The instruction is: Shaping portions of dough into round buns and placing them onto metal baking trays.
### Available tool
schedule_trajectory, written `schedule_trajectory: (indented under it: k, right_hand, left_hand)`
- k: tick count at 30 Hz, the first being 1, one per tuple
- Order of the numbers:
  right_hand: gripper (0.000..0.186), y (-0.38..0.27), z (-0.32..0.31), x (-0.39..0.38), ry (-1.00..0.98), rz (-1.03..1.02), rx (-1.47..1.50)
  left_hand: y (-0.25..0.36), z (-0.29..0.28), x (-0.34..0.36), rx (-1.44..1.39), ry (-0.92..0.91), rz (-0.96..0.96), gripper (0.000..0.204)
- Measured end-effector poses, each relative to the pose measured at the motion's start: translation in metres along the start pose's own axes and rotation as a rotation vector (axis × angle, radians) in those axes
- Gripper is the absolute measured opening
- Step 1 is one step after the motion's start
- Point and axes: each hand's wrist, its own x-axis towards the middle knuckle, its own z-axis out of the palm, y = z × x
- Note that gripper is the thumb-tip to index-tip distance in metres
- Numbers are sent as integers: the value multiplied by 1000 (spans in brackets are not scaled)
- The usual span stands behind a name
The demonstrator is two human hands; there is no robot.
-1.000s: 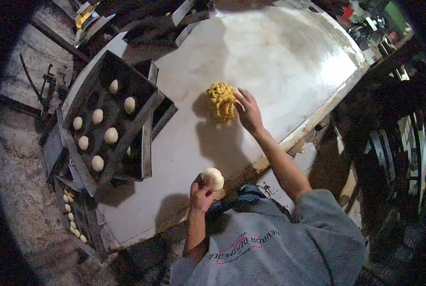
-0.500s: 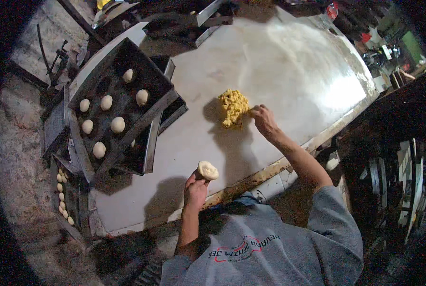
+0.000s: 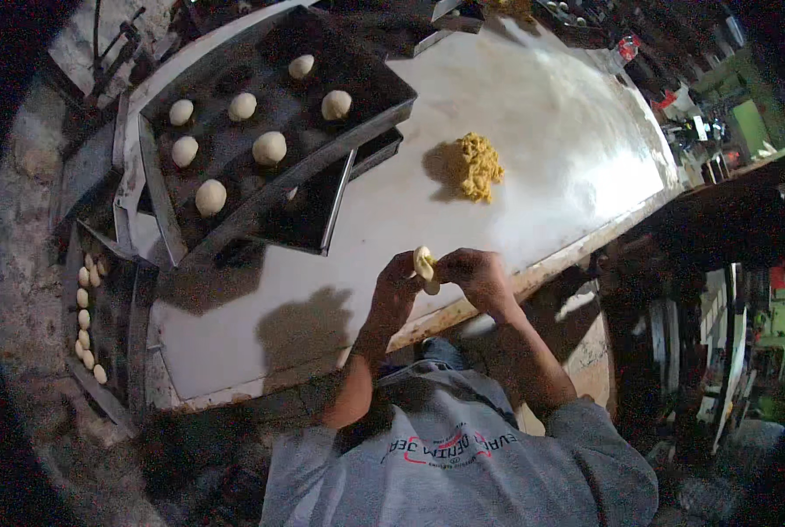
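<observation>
A pale piece of dough (image 3: 424, 265), bent around a bit of yellow filling, is held over the table's near edge. My left hand (image 3: 396, 283) grips its left side with closed fingers. From the right, my right hand (image 3: 473, 274) pinches at the yellow filling inside the dough. Farther off on the table lies a heap of crumbly yellow filling (image 3: 477, 169), with neither hand touching it. Up and to the left, several round dough balls (image 3: 269, 148) sit spaced apart in a dark metal tray (image 3: 225, 83).
Under that tray, another metal tray (image 3: 326, 220) juts out at an angle. At the far left, a lower tray (image 3: 129, 325) holds several small dough pieces (image 3: 83, 318). The pale worktable (image 3: 533, 97) has a worn near edge (image 3: 577, 253). More trays stand at its far side.
My right hand has come back from the yellow heap to the dough, bringing some filling. My left hand has turned the dough on edge. The view has shifted.
</observation>
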Motion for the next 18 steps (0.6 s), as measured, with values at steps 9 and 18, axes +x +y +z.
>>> schedule_trajectory:
  k: [9, 18]
  right_hand:
    - [23, -5, 63, -40, 17, 43, -319]
    - [31, 52, 82, -123, 363, -370, -273]
  left_hand:
    - [17, -35, -61, -13, -119, -70, 35]
    - [-19, 3, -97, 24, 15, -84, 27]
